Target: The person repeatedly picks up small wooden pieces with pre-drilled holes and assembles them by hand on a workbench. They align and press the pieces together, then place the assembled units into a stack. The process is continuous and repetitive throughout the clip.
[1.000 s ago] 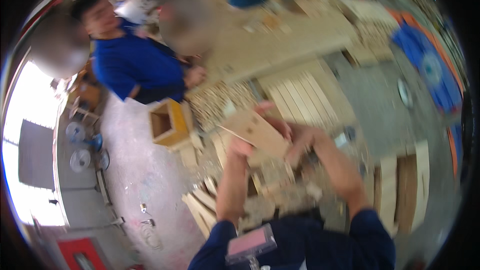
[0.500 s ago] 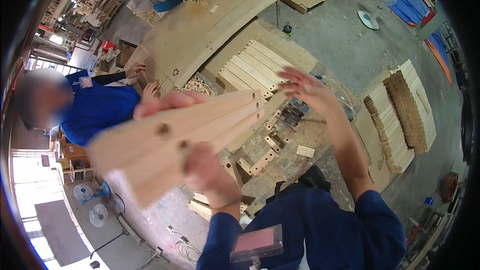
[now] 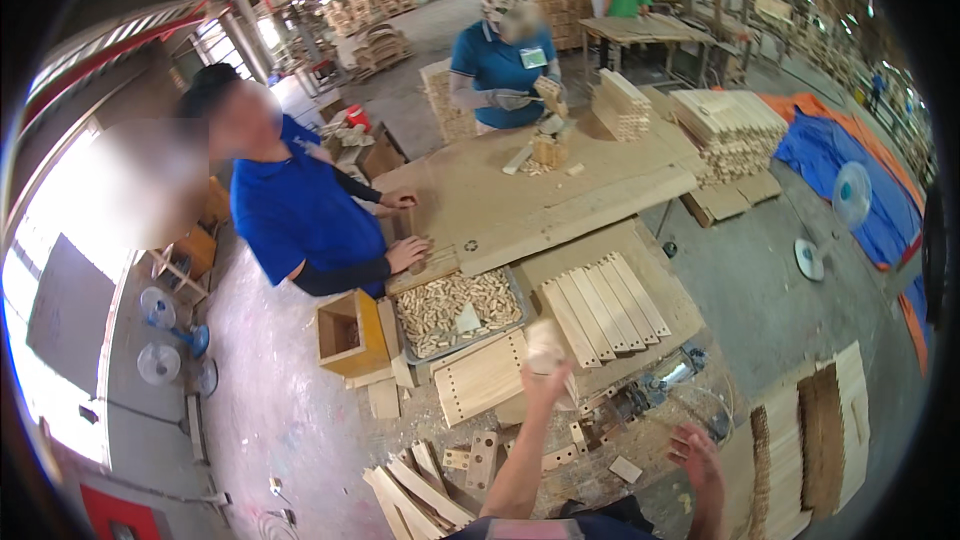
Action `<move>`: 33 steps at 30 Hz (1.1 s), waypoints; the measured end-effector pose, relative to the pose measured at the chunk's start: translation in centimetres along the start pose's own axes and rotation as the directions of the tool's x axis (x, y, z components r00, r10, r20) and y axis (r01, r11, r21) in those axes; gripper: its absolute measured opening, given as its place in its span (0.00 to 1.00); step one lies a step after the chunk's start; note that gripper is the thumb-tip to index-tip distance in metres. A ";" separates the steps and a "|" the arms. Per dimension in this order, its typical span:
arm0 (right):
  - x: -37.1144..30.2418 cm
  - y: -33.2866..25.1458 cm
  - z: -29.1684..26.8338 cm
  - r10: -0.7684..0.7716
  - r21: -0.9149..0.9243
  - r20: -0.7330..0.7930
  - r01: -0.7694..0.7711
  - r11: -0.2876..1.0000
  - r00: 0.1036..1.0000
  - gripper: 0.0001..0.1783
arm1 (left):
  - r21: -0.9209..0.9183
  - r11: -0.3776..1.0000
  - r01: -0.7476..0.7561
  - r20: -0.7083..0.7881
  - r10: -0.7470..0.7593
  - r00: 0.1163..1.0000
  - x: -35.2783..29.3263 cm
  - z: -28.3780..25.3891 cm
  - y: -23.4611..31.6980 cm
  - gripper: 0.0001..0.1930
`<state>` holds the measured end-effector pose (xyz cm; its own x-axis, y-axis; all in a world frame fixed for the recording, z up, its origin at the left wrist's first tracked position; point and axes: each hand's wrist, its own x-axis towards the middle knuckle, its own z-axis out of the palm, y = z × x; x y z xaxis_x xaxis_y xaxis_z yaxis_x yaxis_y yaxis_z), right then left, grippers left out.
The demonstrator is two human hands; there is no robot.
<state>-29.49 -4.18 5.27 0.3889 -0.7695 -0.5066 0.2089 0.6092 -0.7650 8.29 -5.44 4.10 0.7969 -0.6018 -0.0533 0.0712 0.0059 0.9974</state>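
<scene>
My left hand (image 3: 545,380) reaches forward over the bench, closed round a pale wooden piece (image 3: 543,342). Motion blurs that piece, so its full shape does not show. Just left of it, light boards (image 3: 475,380) with a row of holes along the edge lie flat; on its right lie several long wooden slats (image 3: 603,310) side by side. My right hand (image 3: 692,448) hovers near the bench's right side, fingers apart, holding nothing. A dark clamp-like tool (image 3: 632,402) sits between the two hands, beside small drilled blocks (image 3: 578,435).
A grey tray of wooden dowels (image 3: 460,310) stands beyond the boards, with a wooden box (image 3: 350,335) at its left. A person in blue (image 3: 300,205) rests both hands on the cardboard-covered table (image 3: 450,175); another in teal (image 3: 505,75) works behind it. Stacked boards (image 3: 800,450) stand at right.
The view has tilted up and shows more of the workshop. My left hand has moved from close up, where it held a drilled wooden board, out over the bench. My right hand is lower.
</scene>
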 end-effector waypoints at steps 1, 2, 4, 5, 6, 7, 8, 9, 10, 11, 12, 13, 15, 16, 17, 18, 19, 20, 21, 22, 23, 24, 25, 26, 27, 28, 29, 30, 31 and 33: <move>0.7 0.6 0.3 0.013 -0.028 0.010 -0.012 1.000 1.000 0.37 | -0.129 0.989 0.068 -0.058 -0.076 0.995 0.3 -0.9 1.2 0.27; 1.6 1.2 1.3 0.026 -0.049 0.035 -0.024 0.999 0.999 0.37 | -0.410 0.909 0.069 -0.148 -0.141 0.979 0.9 -2.9 1.3 0.26; 3.0 2.3 4.1 0.069 -0.152 0.048 -0.061 0.986 0.996 0.34 | -0.766 0.643 0.003 -0.207 -0.250 0.946 2.1 -7.5 1.3 0.27; 3.6 2.5 5.0 0.077 -0.196 0.057 -0.065 0.979 0.995 0.33 | -0.862 0.506 -0.010 -0.177 -0.284 0.942 2.4 -9.2 1.2 0.30; 3.7 3.1 5.9 0.103 -0.236 0.061 -0.086 0.968 0.993 0.32 | -0.880 0.474 -0.025 -0.225 -0.372 0.901 2.4 -10.8 0.9 0.33; 3.4 3.7 7.8 0.105 -0.286 0.097 -0.074 0.955 0.990 0.32 | -0.890 0.453 -0.050 -0.280 -0.458 0.844 2.1 -13.0 0.4 0.37; 3.5 3.8 9.4 0.107 -0.330 0.132 -0.059 0.942 0.985 0.32 | -0.907 0.406 -0.117 -0.322 -0.486 0.813 2.4 -15.1 0.0 0.39; 3.7 4.2 11.0 0.131 -0.364 0.224 -0.042 0.931 0.966 0.33 | -0.907 0.372 -0.200 -0.379 -0.507 0.774 2.3 -18.2 -0.1 0.40; 3.7 4.8 11.6 0.149 -0.399 0.287 -0.023 0.917 0.946 0.34 | -0.908 0.329 -0.261 -0.408 -0.545 0.732 1.4 -19.8 -0.7 0.41; 3.4 5.3 11.3 0.171 -0.421 0.278 -0.039 0.906 0.945 0.35 | -0.923 0.272 -0.274 -0.382 -0.539 0.751 0.5 -19.8 -1.6 0.42; 3.6 5.4 11.2 0.178 -0.442 0.284 -0.036 0.896 0.942 0.35 | -0.934 0.204 -0.293 -0.357 -0.519 0.777 0.1 -19.6 -1.7 0.42; 3.8 5.7 11.4 0.175 -0.455 0.310 -0.016 0.890 0.935 0.36 | -0.939 0.132 -0.318 -0.341 -0.477 0.810 0.2 -19.6 -1.4 0.43; 3.6 5.8 11.1 0.190 -0.517 0.334 0.011 0.856 0.923 0.36 | -0.929 0.177 -0.323 -0.369 -0.467 0.804 -0.5 -19.2 -1.0 0.44; 3.5 6.0 11.7 0.208 -0.544 0.360 0.024 0.839 0.910 0.36 | -0.917 0.209 -0.340 -0.399 -0.456 0.796 -0.8 -19.8 -0.7 0.44; 3.3 6.3 12.5 0.212 -0.530 0.379 0.024 0.848 0.901 0.37 | -0.910 0.210 -0.359 -0.415 -0.491 0.765 -0.9 -20.5 -0.2 0.44; 3.3 6.6 13.5 0.216 -0.517 0.400 0.025 0.856 0.891 0.38 | -0.923 0.183 -0.338 -0.384 -0.486 0.785 -1.1 -21.4 0.3 0.44; 3.1 6.9 14.5 0.225 -0.515 0.409 0.020 0.857 0.885 0.39 | -0.938 0.148 -0.313 -0.344 -0.492 0.799 -1.3 -21.5 0.7 0.44; 3.0 7.4 15.1 0.087 -0.641 0.328 0.154 0.752 0.941 0.38 | -0.953 0.100 -0.285 -0.295 -0.507 0.810 -1.7 -20.6 0.8 0.43; 3.0 7.5 15.2 -0.073 -0.765 0.267 0.257 0.591 0.961 0.37 | -0.924 0.345 -0.165 -0.338 -0.535 0.775 -1.8 -17.7 1.3 0.42; 3.2 7.5 15.9 -0.238 -0.857 0.260 0.337 0.391 0.936 0.37 | -0.828 0.559 -0.036 -0.396 -0.538 0.744 -1.4 -14.7 2.6 0.40; 2.9 7.7 19.2 -0.287 -0.790 0.345 0.442 0.426 0.894 0.35 | -0.660 0.748 -0.067 -0.518 -0.389 0.762 -0.4 -16.0 3.8 0.37; 2.2 7.5 22.6 -0.342 -0.710 0.411 0.532 0.461 0.845 0.33 | -0.451 0.889 -0.083 -0.599 -0.232 0.766 0.5 -17.8 4.7 0.34; 2.7 6.7 23.4 -0.424 -0.687 0.388 0.564 0.459 0.818 0.32 | -0.268 0.958 -0.097 -0.526 -0.062 0.848 0.4 -15.3 5.0 0.31; 3.8 5.2 23.2 -0.491 -0.691 0.438 0.631 0.352 0.753 0.31 | -0.101 0.986 -0.130 -0.377 0.083 0.923 -0.1 -11.6 5.5 0.29; 4.5 3.8 24.5 -0.538 -0.656 0.506 0.706 0.268 0.675 0.30 | 0.120 0.987 -0.108 -0.329 0.143 0.933 -0.1 -10.6 5.6 0.29; 5.3 2.5 26.1 -0.580 -0.611 0.565 0.770 0.183 0.586 0.28 | 0.341 0.934 -0.102 -0.262 0.198 0.944 0.2 -9.9 5.8 0.30; 6.0 1.0 27.9 -0.559 -0.600 0.587 0.778 0.187 0.586 0.28 | 0.547 0.829 -0.111 -0.177 0.244 0.953 0.7 -9.2 5.9 0.30; 6.5 -0.4 29.8 -0.535 -0.580 0.610 0.790 0.200 0.584 0.27 | 0.538 0.832 -0.138 -0.188 0.277 0.942 1.1 -9.1 5.7 0.31; 7.0 -1.3 31.6 -0.540 -0.575 0.632 0.804 0.153 0.555 0.27 | 0.529 0.832 -0.165 -0.204 0.313 0.928 1.5 -9.3 5.5 0.31; 8.8 -3.1 33.5 -0.548 -0.584 0.667 0.811 0.036 0.505 0.27 | 0.488 0.852 -0.188 -0.192 0.315 0.930 1.8 -8.0 5.6 0.32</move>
<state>3.29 -6.37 16.48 0.6804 -0.5943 0.4287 -0.2016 -0.7142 -0.6702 14.96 -0.09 9.16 0.8784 -0.4041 0.2551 -0.3816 -0.2720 0.8834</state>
